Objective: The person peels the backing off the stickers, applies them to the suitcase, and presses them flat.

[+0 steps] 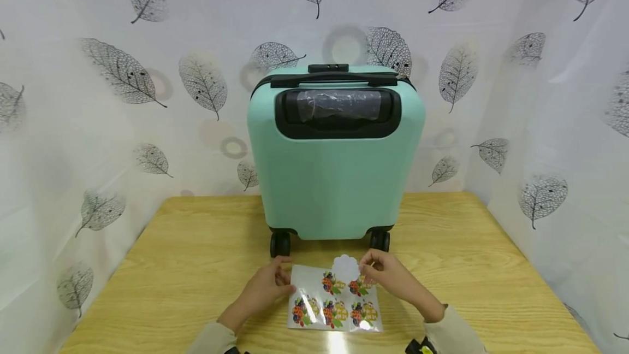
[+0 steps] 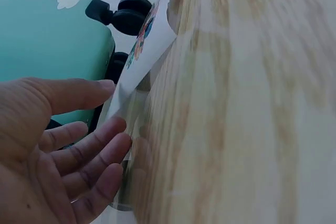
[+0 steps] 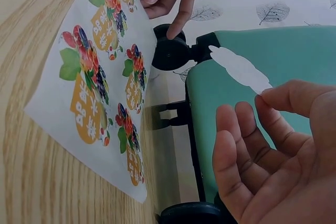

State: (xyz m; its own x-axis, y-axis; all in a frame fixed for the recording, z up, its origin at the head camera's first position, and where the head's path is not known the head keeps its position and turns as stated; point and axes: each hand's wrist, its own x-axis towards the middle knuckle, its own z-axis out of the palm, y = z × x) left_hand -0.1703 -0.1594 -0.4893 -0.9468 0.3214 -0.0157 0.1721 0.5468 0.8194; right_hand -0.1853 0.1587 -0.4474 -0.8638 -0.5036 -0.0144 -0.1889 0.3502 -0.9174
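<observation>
A sheet of stickers (image 1: 314, 321) lies on the table, printed with several fruit designs and orange lettering. Its upper left part is blank. My left hand (image 1: 266, 287) holds the sheet's left edge, thumb on the upper face; in the left wrist view that edge (image 2: 137, 72) stands a little off the wood. Between thumb and index finger, my right hand (image 3: 283, 140) pinches a white scalloped sticker (image 1: 346, 268), its plain side towards the head camera. The sticker is above the sheet's upper right part, apart from it; its other face is hidden.
A mint-green suitcase (image 1: 339, 184) stands upright behind the sheet, its black wheels (image 1: 280, 244) on the wooden table (image 1: 196, 266). Clear film covers its recessed handle (image 1: 339, 105). Leaf-patterned white sheeting (image 1: 206, 26) hangs behind and at both sides.
</observation>
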